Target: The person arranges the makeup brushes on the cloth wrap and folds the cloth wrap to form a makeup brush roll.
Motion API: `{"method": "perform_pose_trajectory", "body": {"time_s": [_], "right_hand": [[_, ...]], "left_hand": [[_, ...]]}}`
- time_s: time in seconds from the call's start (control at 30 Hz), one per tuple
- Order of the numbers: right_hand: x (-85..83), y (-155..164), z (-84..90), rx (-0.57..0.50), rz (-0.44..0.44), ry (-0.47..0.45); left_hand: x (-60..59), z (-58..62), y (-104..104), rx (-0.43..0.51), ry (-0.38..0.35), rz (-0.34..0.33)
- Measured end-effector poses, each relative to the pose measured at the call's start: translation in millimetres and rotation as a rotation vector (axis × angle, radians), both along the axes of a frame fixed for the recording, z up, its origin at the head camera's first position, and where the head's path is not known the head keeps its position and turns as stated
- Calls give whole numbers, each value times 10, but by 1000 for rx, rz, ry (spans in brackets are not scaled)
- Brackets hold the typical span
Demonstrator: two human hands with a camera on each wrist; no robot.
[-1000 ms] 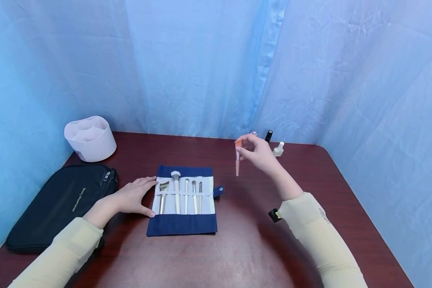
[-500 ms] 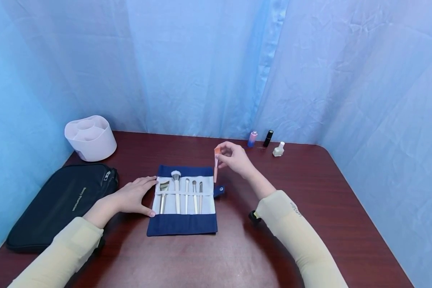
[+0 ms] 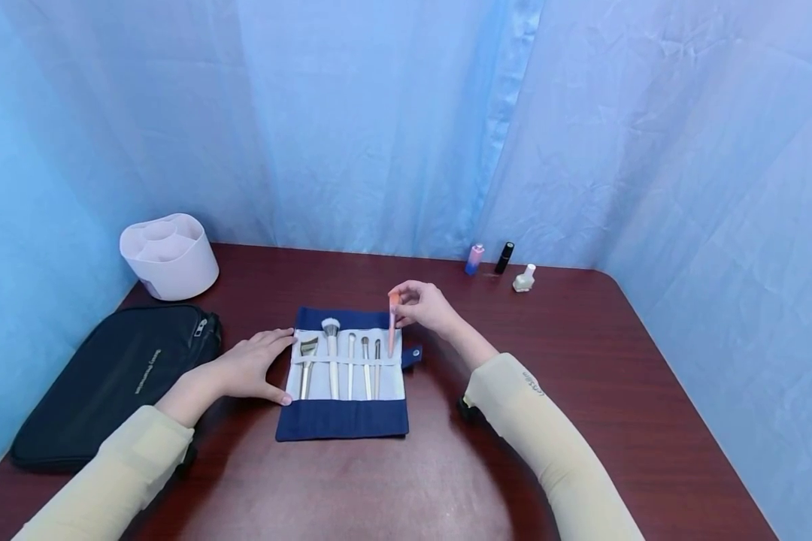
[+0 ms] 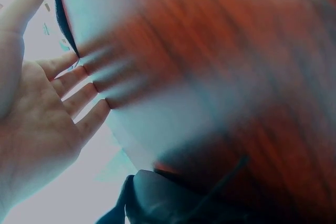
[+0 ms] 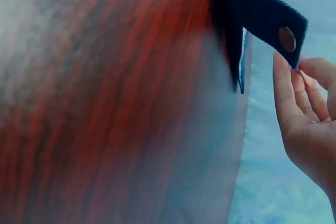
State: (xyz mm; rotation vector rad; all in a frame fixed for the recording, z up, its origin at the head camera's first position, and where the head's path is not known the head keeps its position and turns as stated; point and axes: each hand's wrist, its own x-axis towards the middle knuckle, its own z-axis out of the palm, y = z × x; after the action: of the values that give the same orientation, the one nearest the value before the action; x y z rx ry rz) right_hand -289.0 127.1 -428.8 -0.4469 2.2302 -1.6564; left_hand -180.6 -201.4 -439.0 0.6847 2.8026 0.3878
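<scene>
— What's in the right hand [image 3: 425,307]?

— A slim pink brush [image 3: 392,326] with an orange tip. Thumb and fingertips pinch it near the top, and it hangs almost upright, lower end over the right edge of the open blue brush roll [image 3: 341,419], just right of the four pale brushes [image 3: 341,364] strapped in there.

— Heavy?

— I'd judge it feather-light and stiff, likely a smooth plastic handle, so a bit slippery. A pinch is plenty. Holding it so high lets the bottom end swing; a grip nearer mid-handle would steer it better. I'd stay off the head end either way.

— And the other hand?

— The left hand [image 3: 246,370] lies flat on the table [image 3: 582,376], fingers straight and slightly spread, tips touching the roll's left edge. The roll looks like soft cloth and would slide or rumple easily, so that pressing makes sense.

— Anything else about?

— A black zip pouch [image 3: 108,383] at the near left, a white divided pot [image 3: 169,259] beyond it, and three little bottles [image 3: 501,264] at the far side.
</scene>
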Motion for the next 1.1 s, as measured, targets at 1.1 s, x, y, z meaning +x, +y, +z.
{"method": "perform_pose_trajectory", "body": {"time_s": [1.1], "right_hand": [[186, 73, -136, 473, 358, 259]], "left_hand": [[-5, 7, -2, -2, -7, -3]]}}
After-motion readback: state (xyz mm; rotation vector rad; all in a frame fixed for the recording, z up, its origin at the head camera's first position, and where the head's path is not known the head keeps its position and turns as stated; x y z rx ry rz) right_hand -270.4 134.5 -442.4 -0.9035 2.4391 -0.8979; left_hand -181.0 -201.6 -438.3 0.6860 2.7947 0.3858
